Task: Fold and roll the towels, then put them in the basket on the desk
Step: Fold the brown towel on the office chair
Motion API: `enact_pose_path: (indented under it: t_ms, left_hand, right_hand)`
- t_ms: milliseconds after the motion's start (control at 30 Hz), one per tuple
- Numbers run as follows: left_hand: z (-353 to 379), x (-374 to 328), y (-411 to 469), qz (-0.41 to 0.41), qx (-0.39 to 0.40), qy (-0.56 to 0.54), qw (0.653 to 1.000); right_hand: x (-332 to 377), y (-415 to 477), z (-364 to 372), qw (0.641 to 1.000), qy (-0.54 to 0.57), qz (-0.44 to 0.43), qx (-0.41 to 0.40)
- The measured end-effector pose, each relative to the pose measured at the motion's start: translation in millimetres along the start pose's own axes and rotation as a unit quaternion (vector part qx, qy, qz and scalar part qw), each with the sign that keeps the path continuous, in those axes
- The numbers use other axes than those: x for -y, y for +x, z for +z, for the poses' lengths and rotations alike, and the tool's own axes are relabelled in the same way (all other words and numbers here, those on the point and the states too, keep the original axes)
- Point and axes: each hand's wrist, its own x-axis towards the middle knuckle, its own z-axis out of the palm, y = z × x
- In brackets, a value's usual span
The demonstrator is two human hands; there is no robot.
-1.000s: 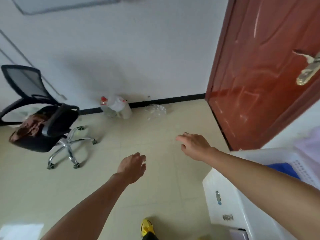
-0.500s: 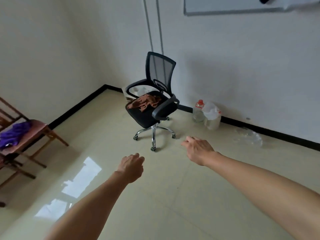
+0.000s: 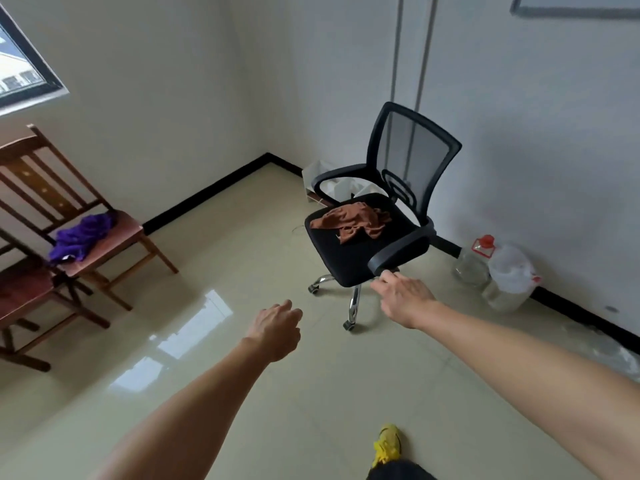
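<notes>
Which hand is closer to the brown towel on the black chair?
Right. The right hand is at the front of the chair, just short of the towel; the left hand is farther back, over the floor.

Brown towel (image 3: pixel 353 221) crumpled on office chair (image 3: pixel 349 258), purple towel (image 3: pixel 81 237) on wooden chair (image 3: pixel 114 233), both hands empty

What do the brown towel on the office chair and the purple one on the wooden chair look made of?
Brown towel: seemingly thin, matte cloth, perhaps microfibre; it lies in flat, sharp crumples. Purple towel: looks thicker and fluffier, perhaps terry; it bunches in soft rounded folds. Weave is too small to tell.
</notes>
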Motion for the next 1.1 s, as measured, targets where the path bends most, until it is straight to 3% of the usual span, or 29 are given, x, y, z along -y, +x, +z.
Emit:
enact_pose_path:
  t_ms: [200, 500, 833, 1100]
  left_hand:
    - [-41.8, 60.3, 99.9, -0.068, -0.026, -0.064, 0.995]
    - [-40.3, 171.9, 221.2, -0.071, 0.039, -0.078, 0.994]
    - [-83.7, 303.6, 406.5, 0.028, 0.086, -0.026, 0.996]
    - [-88.2, 288.7, 537.7, 0.115, 0.148, -0.017, 0.982]
  right_hand:
    - [-31.2, 150.5, -26.8, 0.999, -0.006, -0.018, 0.027]
    - [-12.8, 316.5, -9.3, 0.994, 0.004, -0.029, 0.102]
    - [-14.3, 455.2, -2.9, 0.975, 0.117, 0.145, 0.118]
    - [-75.7, 489.1, 32.7, 0.934, 0.176, 0.275, 0.142]
